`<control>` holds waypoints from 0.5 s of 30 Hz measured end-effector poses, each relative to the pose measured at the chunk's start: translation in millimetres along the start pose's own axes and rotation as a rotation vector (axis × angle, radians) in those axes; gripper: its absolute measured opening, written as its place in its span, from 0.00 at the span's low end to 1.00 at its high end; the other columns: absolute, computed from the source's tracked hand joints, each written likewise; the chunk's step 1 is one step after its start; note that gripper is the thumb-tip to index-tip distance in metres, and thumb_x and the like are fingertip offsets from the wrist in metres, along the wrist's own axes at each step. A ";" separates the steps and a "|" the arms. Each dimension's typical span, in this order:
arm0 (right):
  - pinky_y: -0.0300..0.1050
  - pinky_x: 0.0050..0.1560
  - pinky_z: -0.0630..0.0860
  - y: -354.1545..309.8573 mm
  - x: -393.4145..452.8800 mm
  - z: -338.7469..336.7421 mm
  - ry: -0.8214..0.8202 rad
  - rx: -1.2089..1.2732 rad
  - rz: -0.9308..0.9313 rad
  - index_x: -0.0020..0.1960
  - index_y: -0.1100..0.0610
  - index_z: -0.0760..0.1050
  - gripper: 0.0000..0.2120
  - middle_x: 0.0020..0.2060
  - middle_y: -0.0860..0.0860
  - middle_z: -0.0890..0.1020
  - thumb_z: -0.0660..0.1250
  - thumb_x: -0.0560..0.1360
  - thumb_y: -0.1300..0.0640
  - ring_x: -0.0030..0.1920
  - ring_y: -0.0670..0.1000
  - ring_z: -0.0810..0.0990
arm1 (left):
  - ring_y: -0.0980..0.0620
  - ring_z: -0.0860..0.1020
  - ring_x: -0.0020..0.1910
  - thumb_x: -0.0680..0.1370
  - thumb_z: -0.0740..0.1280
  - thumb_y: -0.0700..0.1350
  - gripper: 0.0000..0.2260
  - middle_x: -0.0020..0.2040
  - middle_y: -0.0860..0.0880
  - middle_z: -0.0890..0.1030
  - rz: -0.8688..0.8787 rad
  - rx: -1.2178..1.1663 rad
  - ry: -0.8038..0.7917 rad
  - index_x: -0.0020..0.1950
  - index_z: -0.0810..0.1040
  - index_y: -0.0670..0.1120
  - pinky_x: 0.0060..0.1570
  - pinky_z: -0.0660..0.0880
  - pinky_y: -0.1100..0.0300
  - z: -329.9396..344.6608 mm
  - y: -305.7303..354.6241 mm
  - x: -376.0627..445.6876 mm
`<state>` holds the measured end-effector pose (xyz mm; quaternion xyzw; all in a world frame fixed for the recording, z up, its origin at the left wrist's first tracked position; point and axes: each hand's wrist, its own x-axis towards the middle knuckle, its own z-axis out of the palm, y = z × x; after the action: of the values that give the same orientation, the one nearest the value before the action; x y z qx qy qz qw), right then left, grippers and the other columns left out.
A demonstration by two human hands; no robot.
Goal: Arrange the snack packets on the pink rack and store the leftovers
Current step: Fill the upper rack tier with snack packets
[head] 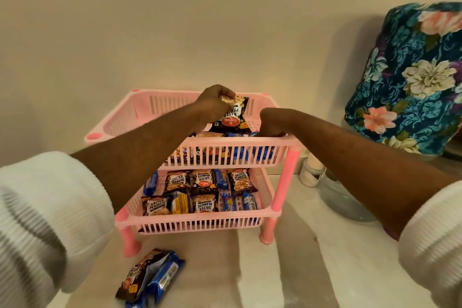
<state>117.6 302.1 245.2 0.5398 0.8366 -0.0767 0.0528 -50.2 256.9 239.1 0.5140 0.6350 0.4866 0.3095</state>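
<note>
A pink two-tier rack [250, 141] stands on a pale counter against the wall. Over its upper tier my left hand [215, 102] pinches the top edge of a black salted peanuts packet [233, 117], which hangs upright inside the basket. My right hand [271, 124] is curled down into the upper tier at its front right, its fingers on a blue packet [241, 135]; whether they grip it is hidden. The lower tier [200, 220] holds several peanut and blue packets in rows. A few leftover packets [150, 276] lie on the counter in front of the rack.
A floral blue cushion or cloth-covered object [410, 77] stands at the right. A small white jar [311, 172] and a clear glass vessel [342, 197] sit beside the rack's right leg. The wall is close behind the rack.
</note>
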 end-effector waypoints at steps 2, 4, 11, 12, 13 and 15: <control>0.44 0.41 0.81 2.9 1.8 -3.5 0.038 0.053 -0.016 0.60 0.63 0.77 0.17 0.46 0.54 0.84 0.72 0.76 0.55 0.44 0.53 0.83 | 0.48 0.80 0.52 0.75 0.71 0.36 0.17 0.58 0.45 0.78 -0.061 -0.044 -0.048 0.60 0.76 0.50 0.50 0.82 0.52 0.8 -6.0 3.1; 0.47 0.44 0.83 4.2 7.0 -12.5 0.166 0.232 -0.010 0.61 0.64 0.76 0.14 0.49 0.57 0.84 0.70 0.76 0.62 0.45 0.54 0.85 | 0.48 0.81 0.51 0.74 0.74 0.37 0.21 0.57 0.46 0.77 -0.095 -0.087 -0.057 0.64 0.74 0.49 0.47 0.83 0.54 1.7 -7.6 7.3; 0.52 0.46 0.85 -6.2 7.5 -20.6 0.107 0.877 -0.051 0.63 0.55 0.72 0.18 0.50 0.55 0.84 0.72 0.76 0.54 0.47 0.55 0.87 | 0.46 0.80 0.55 0.74 0.74 0.41 0.23 0.60 0.45 0.77 -0.079 -0.196 0.065 0.67 0.71 0.47 0.53 0.81 0.52 15.4 5.0 28.1; 0.52 0.46 0.85 -6.2 9.8 -18.2 0.135 0.908 -0.058 0.65 0.54 0.70 0.21 0.51 0.55 0.84 0.74 0.75 0.56 0.47 0.54 0.87 | 0.46 0.80 0.55 0.75 0.73 0.41 0.22 0.61 0.44 0.77 -0.089 -0.243 0.054 0.67 0.70 0.47 0.53 0.81 0.51 17.3 6.5 31.2; 0.51 0.45 0.85 -4.5 14.0 -17.4 0.174 0.948 -0.053 0.66 0.54 0.69 0.25 0.51 0.56 0.84 0.75 0.74 0.59 0.46 0.55 0.87 | 0.45 0.80 0.55 0.76 0.71 0.41 0.22 0.63 0.43 0.77 -0.101 -0.297 0.033 0.68 0.69 0.46 0.52 0.82 0.49 19.2 8.2 34.3; 0.52 0.44 0.85 1.2 22.1 -16.2 0.248 0.967 -0.008 0.67 0.57 0.70 0.26 0.54 0.58 0.82 0.76 0.72 0.63 0.46 0.57 0.87 | 0.44 0.80 0.53 0.79 0.67 0.42 0.23 0.65 0.41 0.75 -0.127 -0.330 -0.016 0.73 0.65 0.46 0.50 0.82 0.49 22.6 9.3 34.9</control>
<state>109.5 325.4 257.2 0.5045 0.7074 -0.3911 -0.3035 -36.5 297.0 243.9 0.4191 0.5751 0.5596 0.4248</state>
